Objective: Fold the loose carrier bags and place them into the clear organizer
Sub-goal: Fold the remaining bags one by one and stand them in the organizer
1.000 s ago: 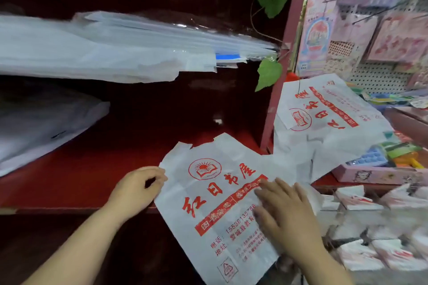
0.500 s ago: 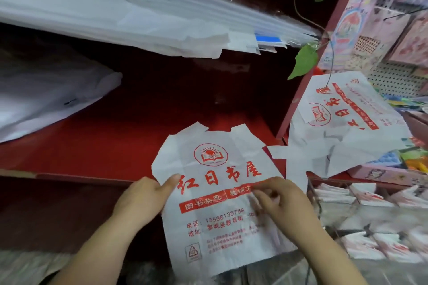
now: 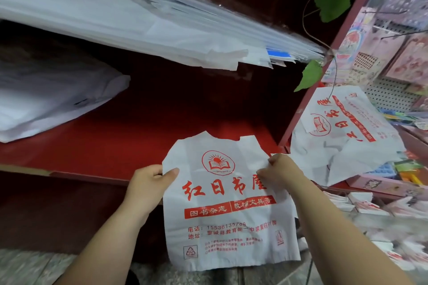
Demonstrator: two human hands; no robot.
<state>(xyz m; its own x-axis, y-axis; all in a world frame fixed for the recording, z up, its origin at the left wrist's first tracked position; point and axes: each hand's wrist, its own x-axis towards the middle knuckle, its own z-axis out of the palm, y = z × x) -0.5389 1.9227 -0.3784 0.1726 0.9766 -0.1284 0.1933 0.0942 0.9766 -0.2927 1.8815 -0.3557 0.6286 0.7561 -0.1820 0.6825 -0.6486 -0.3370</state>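
Observation:
A white carrier bag [image 3: 222, 206] with red print hangs flat over the front edge of the red shelf [image 3: 120, 143], its handles up on the shelf. My left hand [image 3: 150, 183] pinches the bag's left edge, thumb on top. My right hand [image 3: 282, 169] pinches its right edge near the upper corner. More loose carrier bags [image 3: 342, 136] of the same print lie in a crumpled heap to the right. At lower right, a clear organizer [image 3: 379, 227] holds several small folded bags; it is blurred.
A stack of white plastic sheets [image 3: 129, 23] overhangs the shelf above. More white bags [image 3: 51, 102] lie at the shelf's left. A red post [image 3: 324, 71] divides the shelf from a pegboard with pink goods [image 3: 393, 53]. Green leaves [image 3: 310, 74] hang by the post.
The bag slid toward me and turned upright. My left hand moved from the shelf onto its left edge, and my right hand went from pressing flat to pinching its right edge.

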